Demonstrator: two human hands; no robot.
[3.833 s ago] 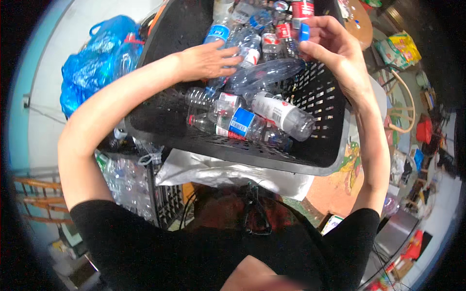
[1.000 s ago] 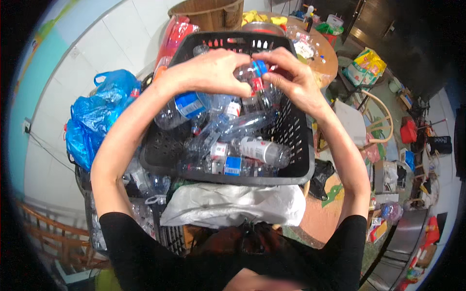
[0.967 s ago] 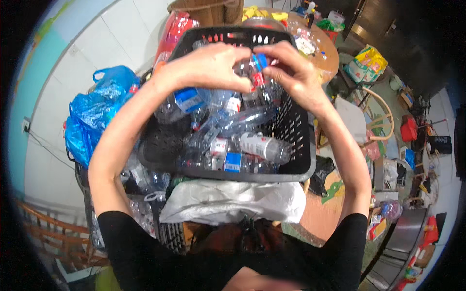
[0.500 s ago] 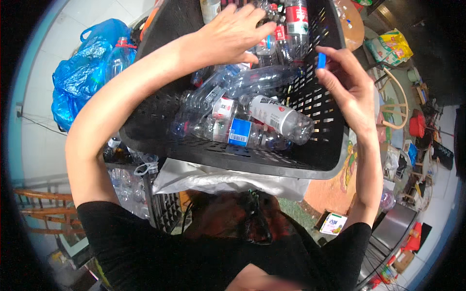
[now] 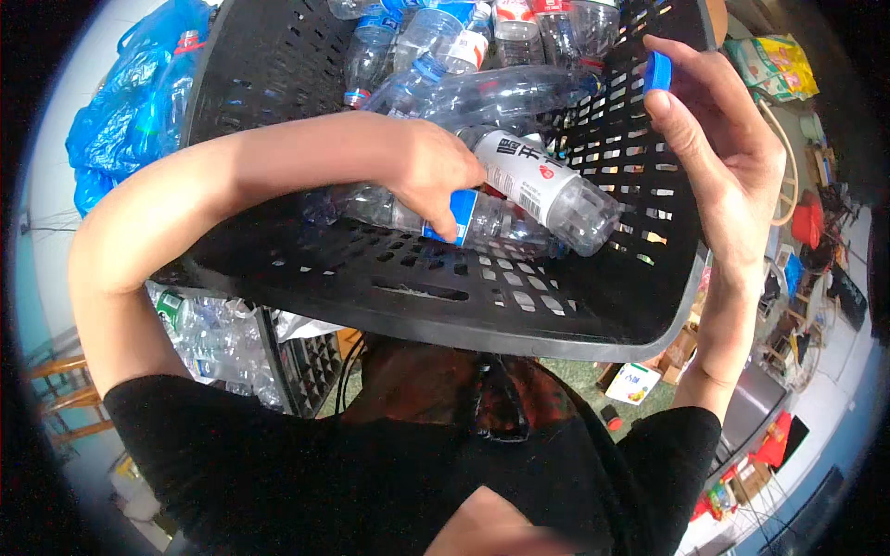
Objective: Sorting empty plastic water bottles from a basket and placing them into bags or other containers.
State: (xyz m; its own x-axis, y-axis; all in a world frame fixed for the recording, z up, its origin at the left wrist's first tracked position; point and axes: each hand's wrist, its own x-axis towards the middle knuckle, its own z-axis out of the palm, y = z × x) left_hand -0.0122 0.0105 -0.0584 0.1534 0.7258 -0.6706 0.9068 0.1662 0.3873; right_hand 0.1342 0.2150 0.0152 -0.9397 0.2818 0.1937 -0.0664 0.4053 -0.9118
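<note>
Between the thumb and forefinger of my right hand (image 5: 728,139) is a blue bottle cap (image 5: 658,72), held up over the right rim of a black plastic basket (image 5: 556,315). My left hand (image 5: 431,176) reaches down inside, its fingers closed around a clear plastic bottle with a blue label (image 5: 461,208). Close beside it slants another bottle with a white and grey label (image 5: 528,176). Behind these lies a bare, label-free bottle (image 5: 510,93). Parts of the gripped bottle are hidden under my left hand.
Several more empty bottles (image 5: 426,42) fill the far part of the basket. A blue plastic bag (image 5: 130,120) stands at the left. Below left, clear bottles (image 5: 218,338) are gathered beside a black crate (image 5: 315,366). A yellow and green package (image 5: 774,69) is at the right.
My left hand has come down from the far bottles to the blue-labelled one and closed on it. The right hand, still pinching the cap, appears farther right. The view has shifted.
</note>
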